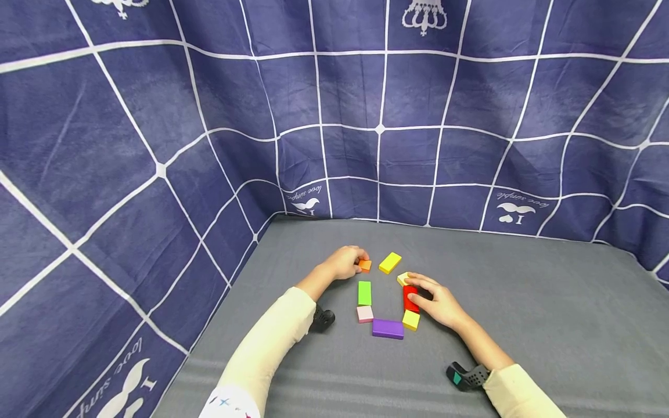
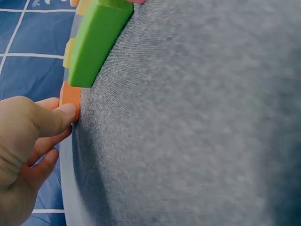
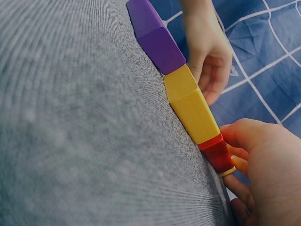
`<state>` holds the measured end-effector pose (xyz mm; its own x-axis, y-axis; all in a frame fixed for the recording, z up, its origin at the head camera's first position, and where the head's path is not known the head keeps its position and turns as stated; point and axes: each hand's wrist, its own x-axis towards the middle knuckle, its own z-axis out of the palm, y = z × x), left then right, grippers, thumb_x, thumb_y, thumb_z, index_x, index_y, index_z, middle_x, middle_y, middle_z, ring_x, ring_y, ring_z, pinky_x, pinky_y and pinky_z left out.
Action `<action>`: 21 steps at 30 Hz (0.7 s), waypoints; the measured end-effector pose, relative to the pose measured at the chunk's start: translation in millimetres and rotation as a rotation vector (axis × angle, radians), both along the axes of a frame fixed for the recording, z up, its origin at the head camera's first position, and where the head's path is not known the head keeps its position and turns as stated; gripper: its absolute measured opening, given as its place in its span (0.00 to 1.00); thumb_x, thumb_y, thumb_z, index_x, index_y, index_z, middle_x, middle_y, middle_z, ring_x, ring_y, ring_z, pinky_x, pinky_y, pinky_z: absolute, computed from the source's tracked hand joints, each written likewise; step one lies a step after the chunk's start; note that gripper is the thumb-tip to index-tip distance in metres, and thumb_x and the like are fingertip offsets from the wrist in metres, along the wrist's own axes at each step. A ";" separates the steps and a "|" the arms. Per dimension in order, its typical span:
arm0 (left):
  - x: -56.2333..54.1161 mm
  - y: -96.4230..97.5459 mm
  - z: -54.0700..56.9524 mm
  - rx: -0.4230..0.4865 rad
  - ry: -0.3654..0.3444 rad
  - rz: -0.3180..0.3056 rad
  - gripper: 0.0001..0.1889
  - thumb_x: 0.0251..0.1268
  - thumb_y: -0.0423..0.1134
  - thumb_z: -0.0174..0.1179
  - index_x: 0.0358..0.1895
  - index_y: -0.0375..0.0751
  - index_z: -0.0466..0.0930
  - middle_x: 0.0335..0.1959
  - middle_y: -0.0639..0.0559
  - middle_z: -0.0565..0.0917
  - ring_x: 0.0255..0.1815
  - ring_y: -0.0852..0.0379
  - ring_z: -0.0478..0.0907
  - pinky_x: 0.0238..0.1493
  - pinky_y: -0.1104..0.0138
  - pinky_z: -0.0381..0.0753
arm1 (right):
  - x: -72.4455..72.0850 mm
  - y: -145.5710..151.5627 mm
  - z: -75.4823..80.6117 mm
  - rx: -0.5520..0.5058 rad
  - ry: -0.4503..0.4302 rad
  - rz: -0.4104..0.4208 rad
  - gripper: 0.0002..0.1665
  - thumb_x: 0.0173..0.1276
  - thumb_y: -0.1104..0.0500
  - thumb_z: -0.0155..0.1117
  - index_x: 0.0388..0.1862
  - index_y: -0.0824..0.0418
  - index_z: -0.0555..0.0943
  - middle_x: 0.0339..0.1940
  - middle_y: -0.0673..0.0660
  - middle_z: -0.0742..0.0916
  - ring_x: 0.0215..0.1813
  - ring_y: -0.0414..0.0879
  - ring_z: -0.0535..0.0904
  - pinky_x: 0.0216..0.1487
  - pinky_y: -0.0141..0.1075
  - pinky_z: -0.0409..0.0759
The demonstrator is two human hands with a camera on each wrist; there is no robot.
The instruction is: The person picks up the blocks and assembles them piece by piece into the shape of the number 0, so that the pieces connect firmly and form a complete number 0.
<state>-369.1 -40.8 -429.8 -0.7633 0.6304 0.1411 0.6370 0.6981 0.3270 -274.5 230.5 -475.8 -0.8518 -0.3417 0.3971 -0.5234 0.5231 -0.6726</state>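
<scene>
In the head view my left hand [image 1: 345, 262] pinches a small orange block [image 1: 365, 265] at the far left of a loose ring of blocks. The left wrist view shows the thumb on its near face. My right hand [image 1: 440, 303] is at the ring's right side, fingers mostly straight. Its thumb touches a red block [image 1: 410, 298], and its fingertips reach a pale yellow block [image 1: 403, 278] just beyond. A yellow block [image 1: 411, 320] stands against the red one's near end. The right fingers partly cover the red and pale yellow blocks.
A purple block [image 1: 388, 329] lies at the near side, left of the yellow one. A pink block [image 1: 365, 314] and a green block [image 1: 364, 293] line the left side. A longer yellow block [image 1: 389, 263] lies angled at the back. Blue curtain [image 1: 345, 157] borders the grey cloth [image 1: 549, 307].
</scene>
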 end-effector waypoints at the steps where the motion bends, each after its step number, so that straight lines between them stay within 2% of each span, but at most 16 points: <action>1: 1.1 -1.1 0.1 0.003 0.001 -0.007 0.13 0.58 0.28 0.66 0.47 0.37 0.82 0.38 0.50 0.81 0.40 0.54 0.78 0.47 0.63 0.75 | -0.4 0.3 -0.3 -0.002 -0.002 -0.001 0.20 0.64 0.63 0.67 0.56 0.63 0.82 0.63 0.60 0.79 0.65 0.60 0.72 0.61 0.18 0.56; 9: 8.2 -6.1 -0.3 0.020 0.001 -0.073 0.14 0.59 0.28 0.66 0.49 0.38 0.82 0.41 0.49 0.82 0.44 0.53 0.79 0.50 0.63 0.75 | -0.2 0.1 -1.7 0.001 0.042 0.001 0.19 0.64 0.63 0.67 0.55 0.64 0.82 0.62 0.62 0.80 0.63 0.61 0.73 0.61 0.18 0.57; 14: 11.0 -7.7 -1.6 0.032 -0.016 -0.118 0.14 0.61 0.29 0.63 0.51 0.38 0.83 0.45 0.48 0.83 0.48 0.53 0.80 0.54 0.63 0.74 | 0.5 0.3 -0.4 0.003 0.033 -0.001 0.19 0.64 0.63 0.67 0.55 0.64 0.82 0.62 0.61 0.80 0.64 0.61 0.72 0.61 0.18 0.56; 21: 17.4 -9.9 -5.3 0.069 -0.031 -0.118 0.15 0.66 0.30 0.58 0.54 0.38 0.82 0.51 0.46 0.83 0.55 0.51 0.78 0.60 0.60 0.71 | 0.5 -0.1 0.1 -0.012 0.020 0.008 0.20 0.63 0.63 0.67 0.55 0.65 0.82 0.62 0.62 0.80 0.64 0.61 0.72 0.61 0.17 0.55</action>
<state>-351.7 -50.7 -435.1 -0.6890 0.7058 0.1648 0.7024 0.5941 0.3919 -274.0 230.4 -475.8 -0.8410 -0.3436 0.4180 -0.5409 0.5112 -0.6679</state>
